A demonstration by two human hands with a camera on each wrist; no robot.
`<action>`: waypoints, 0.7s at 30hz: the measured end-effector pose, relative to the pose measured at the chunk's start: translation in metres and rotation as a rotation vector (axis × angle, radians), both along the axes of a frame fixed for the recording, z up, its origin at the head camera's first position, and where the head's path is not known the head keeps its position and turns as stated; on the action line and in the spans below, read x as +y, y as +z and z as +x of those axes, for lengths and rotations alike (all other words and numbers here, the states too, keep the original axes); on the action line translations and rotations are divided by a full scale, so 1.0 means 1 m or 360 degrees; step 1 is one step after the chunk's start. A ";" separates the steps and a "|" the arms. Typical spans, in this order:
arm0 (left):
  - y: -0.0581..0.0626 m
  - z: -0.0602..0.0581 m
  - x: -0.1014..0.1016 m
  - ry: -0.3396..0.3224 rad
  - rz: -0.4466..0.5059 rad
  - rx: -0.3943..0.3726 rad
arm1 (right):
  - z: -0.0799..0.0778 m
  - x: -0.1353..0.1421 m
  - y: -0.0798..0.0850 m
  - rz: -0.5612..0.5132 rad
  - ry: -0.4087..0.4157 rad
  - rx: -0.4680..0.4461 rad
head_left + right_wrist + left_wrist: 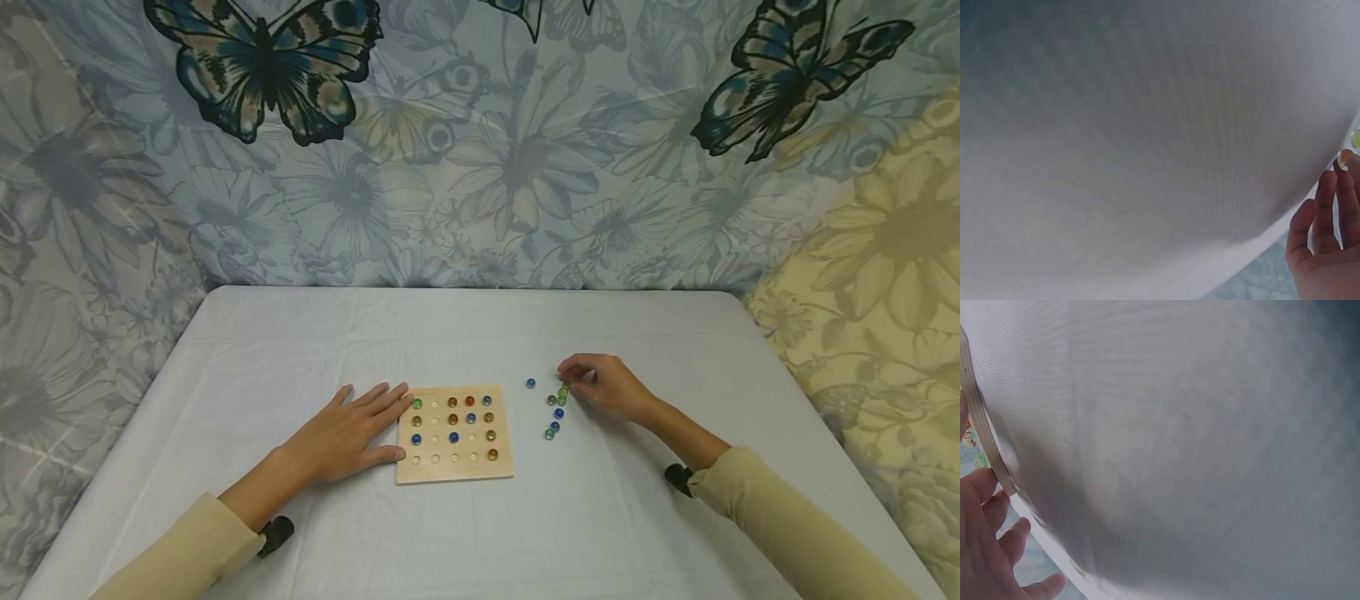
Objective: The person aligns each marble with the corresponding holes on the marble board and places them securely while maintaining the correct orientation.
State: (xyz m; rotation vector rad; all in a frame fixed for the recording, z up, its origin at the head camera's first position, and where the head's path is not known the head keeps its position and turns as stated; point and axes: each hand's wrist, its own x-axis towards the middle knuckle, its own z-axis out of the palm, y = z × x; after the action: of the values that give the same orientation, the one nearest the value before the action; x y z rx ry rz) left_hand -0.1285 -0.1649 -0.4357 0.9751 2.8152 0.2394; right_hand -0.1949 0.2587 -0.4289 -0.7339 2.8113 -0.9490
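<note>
My left hand (348,433) lies spread over the left edge of a square wooden board (453,472), its fingers straight and their tips at the board's upper left corner and side. In the left wrist view, the fingers (982,482) reach the board's edge (990,440). Glass marbles in green, blue, amber and red sit in several of the board's round hollows, such as a blue marble (453,437). To the right, my right hand (611,387) pinches a marble (1343,160) between thumb and fingertip, close to a row of loose marbles.
Loose marbles lie on the white cloth right of the board, among them a green marble (550,434) and a blue marble (558,413). A separate blue marble (531,383) is farther left. The white-covered table (480,333) ends at a patterned wall hanging (517,208).
</note>
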 end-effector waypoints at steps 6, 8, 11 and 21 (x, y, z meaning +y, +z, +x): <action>0.001 0.001 0.000 -0.0005 0.0011 -0.0001 | -0.001 -0.001 -0.001 0.0011 -0.0001 0.0007; 0.001 0.001 0.000 -0.0006 0.0014 -0.0001 | -0.001 -0.001 -0.001 0.0015 -0.0003 0.0013; 0.001 0.001 -0.001 -0.0010 0.0018 -0.0002 | -0.002 -0.001 -0.003 0.0020 -0.0007 0.0018; 0.000 0.000 -0.001 -0.0017 0.0018 0.0021 | -0.003 -0.002 -0.002 0.0013 -0.0008 0.0031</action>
State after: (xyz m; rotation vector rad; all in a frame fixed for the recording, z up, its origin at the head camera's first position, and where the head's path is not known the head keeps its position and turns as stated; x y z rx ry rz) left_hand -0.1287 -0.1658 -0.4359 0.9976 2.8229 0.2491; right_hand -0.1978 0.2569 -0.4310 -0.7393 2.8337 -0.9353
